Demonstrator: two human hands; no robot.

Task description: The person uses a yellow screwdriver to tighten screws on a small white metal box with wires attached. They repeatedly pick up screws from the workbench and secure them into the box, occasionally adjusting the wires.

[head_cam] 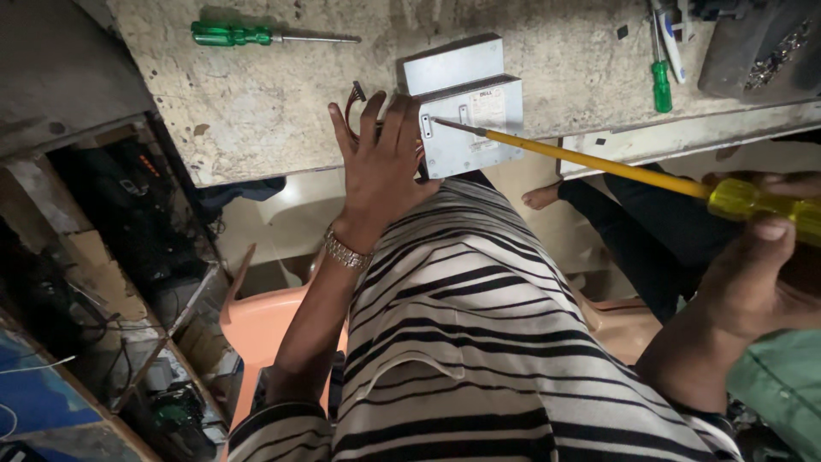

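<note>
A grey metal box (466,115) with a label sits at the near edge of a worn workbench (256,103), a bundle of wires at its left side. My left hand (380,158), a metal bracelet at its wrist, rests flat against the left side of the box and steadies it. My right hand (770,257) grips the yellow handle of a long screwdriver (599,162). The screwdriver's metal tip touches the front face of the box near its upper left corner.
A green-handled screwdriver (235,34) lies at the back left of the bench, another green one (661,81) at the back right beside a dark tray (753,47). An orange plastic chair (256,325) is under me. Cluttered shelves (128,282) stand at my left; another person's bare foot (543,197) shows below the bench.
</note>
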